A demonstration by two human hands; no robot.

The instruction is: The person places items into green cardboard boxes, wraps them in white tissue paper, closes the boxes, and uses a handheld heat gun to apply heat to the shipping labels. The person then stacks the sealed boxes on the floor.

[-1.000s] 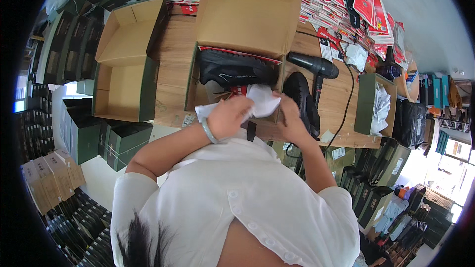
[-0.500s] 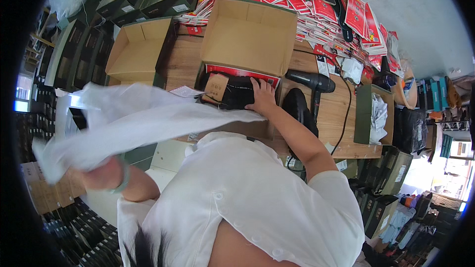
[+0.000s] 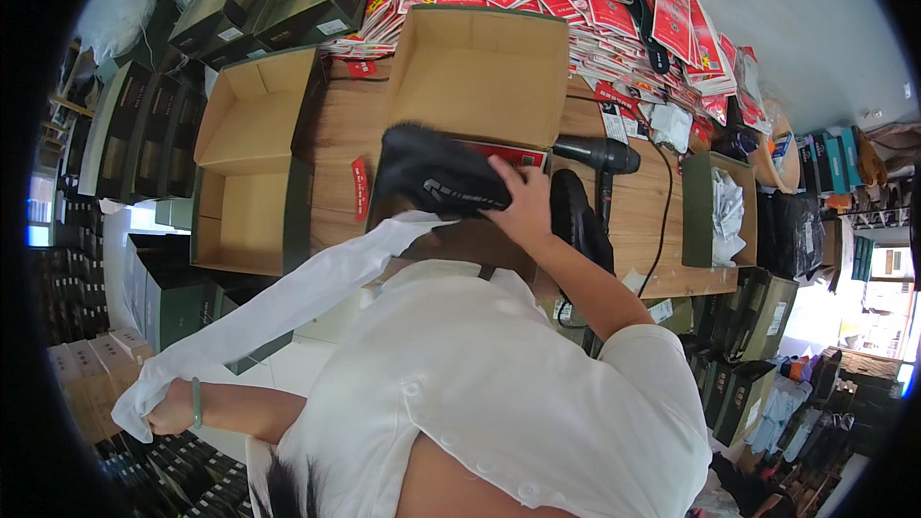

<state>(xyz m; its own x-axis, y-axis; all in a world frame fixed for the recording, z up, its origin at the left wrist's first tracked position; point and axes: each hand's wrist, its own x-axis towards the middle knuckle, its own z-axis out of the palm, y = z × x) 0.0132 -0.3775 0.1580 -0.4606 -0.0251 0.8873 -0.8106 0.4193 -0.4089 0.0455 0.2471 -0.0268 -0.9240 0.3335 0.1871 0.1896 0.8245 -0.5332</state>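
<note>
The left hand (image 3: 173, 408) clenches a long white sheet (image 3: 288, 305) past the edge of the brown wooden table (image 3: 350, 120); the right hand (image 3: 526, 206) grasps a black sneaker (image 3: 446, 176) over an open green cardboard box (image 3: 480, 67), tabletop showing at its left.

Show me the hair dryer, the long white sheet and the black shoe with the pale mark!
Hair dryer (image 3: 597, 153): head view, on its barrel.
White sheet (image 3: 273, 312): head view, midway along it.
Black shoe (image 3: 441, 171): head view, on its side.
</note>
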